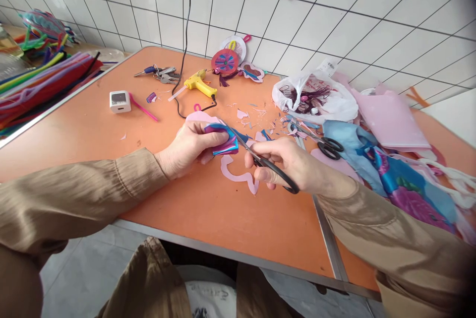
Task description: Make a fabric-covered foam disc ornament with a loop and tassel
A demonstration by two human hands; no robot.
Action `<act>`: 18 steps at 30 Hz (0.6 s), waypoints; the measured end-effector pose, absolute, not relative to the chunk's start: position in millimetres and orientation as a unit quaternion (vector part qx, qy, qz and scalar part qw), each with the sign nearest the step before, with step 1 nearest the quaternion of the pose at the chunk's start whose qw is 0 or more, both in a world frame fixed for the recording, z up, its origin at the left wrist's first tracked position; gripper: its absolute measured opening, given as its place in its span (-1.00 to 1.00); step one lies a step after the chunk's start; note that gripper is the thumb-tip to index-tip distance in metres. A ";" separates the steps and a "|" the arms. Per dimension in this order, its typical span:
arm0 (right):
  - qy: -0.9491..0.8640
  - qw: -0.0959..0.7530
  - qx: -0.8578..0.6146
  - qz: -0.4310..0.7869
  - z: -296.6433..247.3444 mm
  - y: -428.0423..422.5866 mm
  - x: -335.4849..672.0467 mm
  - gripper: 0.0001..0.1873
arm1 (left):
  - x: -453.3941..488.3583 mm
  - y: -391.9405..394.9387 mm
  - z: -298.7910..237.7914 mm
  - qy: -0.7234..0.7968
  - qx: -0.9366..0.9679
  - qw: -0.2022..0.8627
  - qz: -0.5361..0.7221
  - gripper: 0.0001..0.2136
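Observation:
My left hand [193, 142] pinches a folded piece of shiny blue and purple fabric [225, 145] between thumb and fingers. Black-handled scissors [277, 171] are in my right hand [288, 161], its fingers wrapped round the handles. Their blades point up and to the left, along the right edge of the fabric; whether they touch it I cannot tell. Beneath the hands lies a curved pink paper strip [238, 176]. A pink paper piece [201, 116] shows just behind my left hand. Small pink and blue scraps [243, 114] are scattered beyond the hands.
A yellow glue gun [201, 84] with a black cord lies at the back, near keys [165, 76] and a white charger [120, 102]. Finished-looking round ornaments [225, 61] lean by the tiled wall. To the right are a plastic bag [334, 102], second scissors [330, 148] and blue floral fabric [412, 184].

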State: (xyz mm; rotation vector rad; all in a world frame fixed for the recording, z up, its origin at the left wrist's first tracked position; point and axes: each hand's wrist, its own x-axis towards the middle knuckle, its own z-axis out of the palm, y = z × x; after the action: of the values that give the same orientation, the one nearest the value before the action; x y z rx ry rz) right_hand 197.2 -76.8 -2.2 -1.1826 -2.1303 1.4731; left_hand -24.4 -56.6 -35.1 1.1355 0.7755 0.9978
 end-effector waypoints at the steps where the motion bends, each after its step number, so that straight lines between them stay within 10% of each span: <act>1: -0.743 0.146 -0.410 0.509 -2.5 -76.4 197.6 -0.41 | -24.1 -56.8 -34.6 0.344 0.500 0.662 0.441 -0.78; 18: -0.776 0.122 -0.398 0.474 -0.7 -73.6 202.4 -0.52 | -24.4 -54.2 -33.9 0.333 0.475 0.699 0.418 -0.81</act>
State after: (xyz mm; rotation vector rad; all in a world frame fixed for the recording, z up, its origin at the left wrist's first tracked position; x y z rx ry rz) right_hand 202.4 -73.6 -0.7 -1.1623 -2.2644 1.3836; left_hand -24.4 -54.2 -33.9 1.0594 0.7430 0.9308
